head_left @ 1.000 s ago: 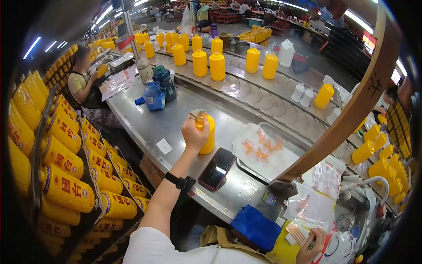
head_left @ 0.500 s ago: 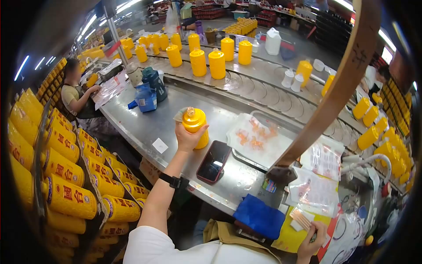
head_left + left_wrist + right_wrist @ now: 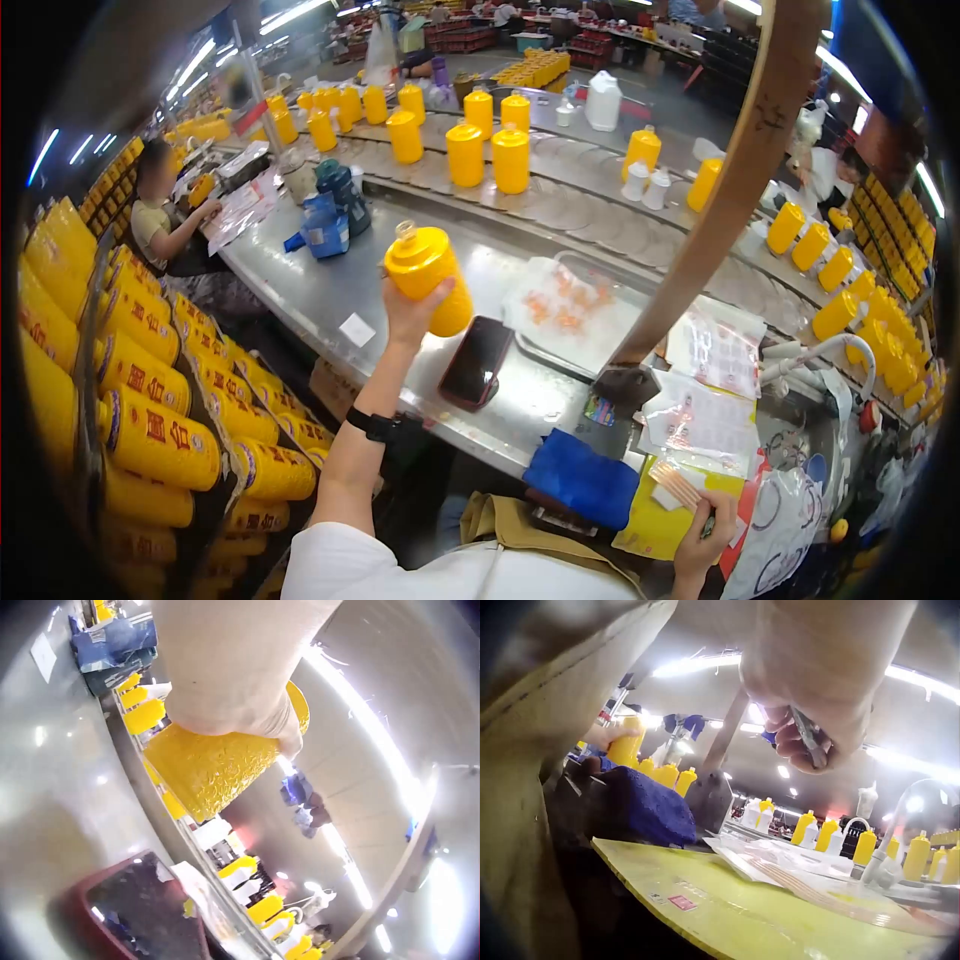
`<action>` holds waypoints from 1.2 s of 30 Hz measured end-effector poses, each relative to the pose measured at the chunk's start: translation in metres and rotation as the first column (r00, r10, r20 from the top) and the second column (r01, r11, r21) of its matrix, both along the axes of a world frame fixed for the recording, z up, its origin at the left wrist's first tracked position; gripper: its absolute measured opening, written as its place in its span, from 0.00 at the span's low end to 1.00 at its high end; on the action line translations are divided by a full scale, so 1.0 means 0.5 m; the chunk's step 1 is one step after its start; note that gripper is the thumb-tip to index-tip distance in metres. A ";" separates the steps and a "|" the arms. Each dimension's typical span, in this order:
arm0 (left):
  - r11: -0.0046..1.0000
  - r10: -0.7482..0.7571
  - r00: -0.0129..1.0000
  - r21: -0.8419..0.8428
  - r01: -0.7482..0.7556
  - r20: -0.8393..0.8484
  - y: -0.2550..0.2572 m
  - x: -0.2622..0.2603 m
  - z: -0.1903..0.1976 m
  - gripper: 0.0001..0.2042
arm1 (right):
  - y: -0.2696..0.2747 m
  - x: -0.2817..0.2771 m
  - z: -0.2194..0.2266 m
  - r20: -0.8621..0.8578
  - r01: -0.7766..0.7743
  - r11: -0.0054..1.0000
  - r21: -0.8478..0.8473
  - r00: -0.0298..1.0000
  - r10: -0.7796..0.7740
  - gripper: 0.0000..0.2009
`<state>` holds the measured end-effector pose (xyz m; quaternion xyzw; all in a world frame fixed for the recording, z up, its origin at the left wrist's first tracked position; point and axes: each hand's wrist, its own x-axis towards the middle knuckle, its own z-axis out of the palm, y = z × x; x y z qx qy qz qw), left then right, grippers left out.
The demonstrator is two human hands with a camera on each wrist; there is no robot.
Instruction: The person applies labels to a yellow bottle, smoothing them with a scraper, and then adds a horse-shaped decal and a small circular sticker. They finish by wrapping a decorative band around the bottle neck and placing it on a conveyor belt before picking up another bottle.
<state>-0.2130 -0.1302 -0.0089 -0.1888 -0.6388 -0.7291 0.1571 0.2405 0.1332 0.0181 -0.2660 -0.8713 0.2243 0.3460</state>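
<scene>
In my left hand (image 3: 408,312) I have the yellow bottle (image 3: 436,280), fingers and thumb curled round its body; it is tilted above the metal bench (image 3: 285,262), its neck pale and clear, its shoulder smooth and glossy, its side embossed with a raised, bumpy pattern in the left wrist view; my right hand (image 3: 705,538) has its fingers curled round a slim, greyish tool (image 3: 808,739), over the flat, glossy yellow sheet (image 3: 705,892); pale orange-striped strips (image 3: 677,485) lie on that sheet, close to the fingers; a rumpled blue cloth (image 3: 582,478) lies beside it; nearer the bottle I see a dark-screened phone (image 3: 474,362) with rounded corners, a square white card (image 3: 356,329), and small orange pieces (image 3: 563,300) scattered on white sheeting in a metal tray (image 3: 558,362).
</scene>
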 end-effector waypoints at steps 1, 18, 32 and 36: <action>0.995 -0.084 0.996 0.048 0.083 0.025 0.004 0.022 0.028 0.26 | 0.001 -0.006 -0.003 -0.019 -0.009 1.000 -0.030 1.000 0.008 0.04; 0.566 -0.788 0.451 0.205 0.799 0.419 0.187 0.401 0.063 0.31 | -0.066 -0.137 0.047 0.079 -0.472 0.806 -0.356 0.845 0.530 0.65; 0.639 -0.667 0.315 0.301 0.708 0.675 0.239 0.495 0.005 0.26 | -0.069 -0.099 -0.004 0.033 -0.414 0.809 -0.417 0.883 0.469 0.55; 0.657 -0.636 0.272 0.322 0.682 0.722 0.266 0.466 -0.003 0.26 | -0.038 -0.119 -0.016 -0.008 -0.440 0.825 -0.356 0.884 0.468 0.56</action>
